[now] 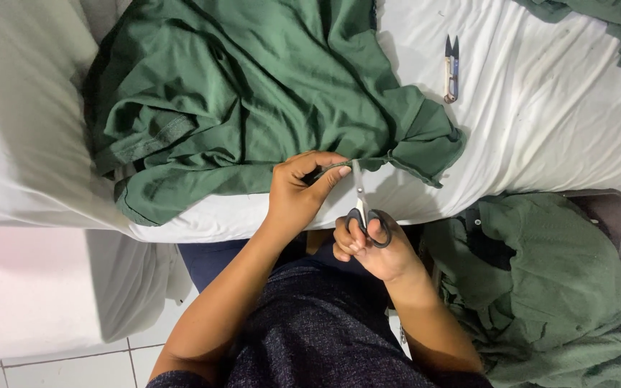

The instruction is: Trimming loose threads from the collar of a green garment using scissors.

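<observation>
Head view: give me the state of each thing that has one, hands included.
left hand: pinching the edge of the green garment
right hand: fingers through the scissors' handles
scissors: held upright, blades at the pinched edge
green garment: crumpled on the white table cover
thread snips: lying untouched on the white table cover
green pile: heaped on a chair at right

Left hand [300, 190] pinching green garment [253, 93] hem; right hand [371, 248] gripping black-handled scissors [363, 208], blades at the hem. Thread snips [452, 68] lying on white sheet [555, 115].
</observation>
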